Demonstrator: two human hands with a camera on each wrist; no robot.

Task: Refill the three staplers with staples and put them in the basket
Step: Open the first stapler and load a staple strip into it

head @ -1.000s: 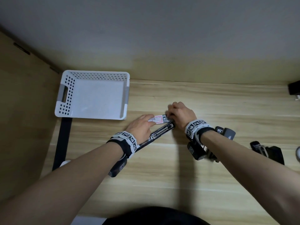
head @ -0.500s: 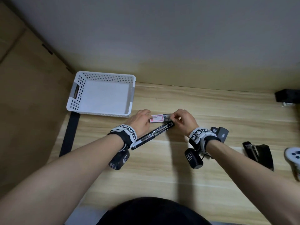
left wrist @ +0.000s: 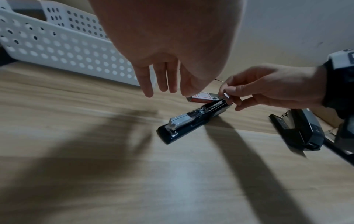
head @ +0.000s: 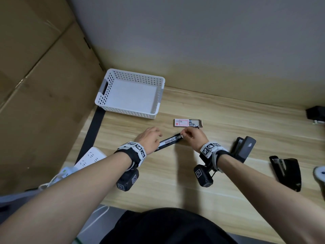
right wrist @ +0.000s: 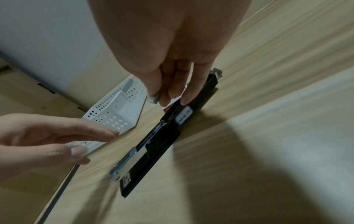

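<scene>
Pinching a staple strip (left wrist: 227, 95) over the opened stapler (left wrist: 193, 119), right hand (head: 194, 139); left hand (head: 149, 140) grip spread, holding nothing.

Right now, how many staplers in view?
3, maybe more off-frame. Opened stapler between the hands; grey stapler behind right wrist; black stapler far right. None in basket.

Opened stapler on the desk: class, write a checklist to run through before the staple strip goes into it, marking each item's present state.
1. Opened stapler lies flat, its channel exposed: ok.
2. Right hand pinches the staple strip: ok.
3. Strip held over the channel's far end: ok; lined up exactly: cannot tell.
4. Left hand steadies the stapler: not ok; its fingers hang loose above the desk.
5. Staple box open and close by: ok.
6. Basket ready, nothing in it: ok.
</scene>
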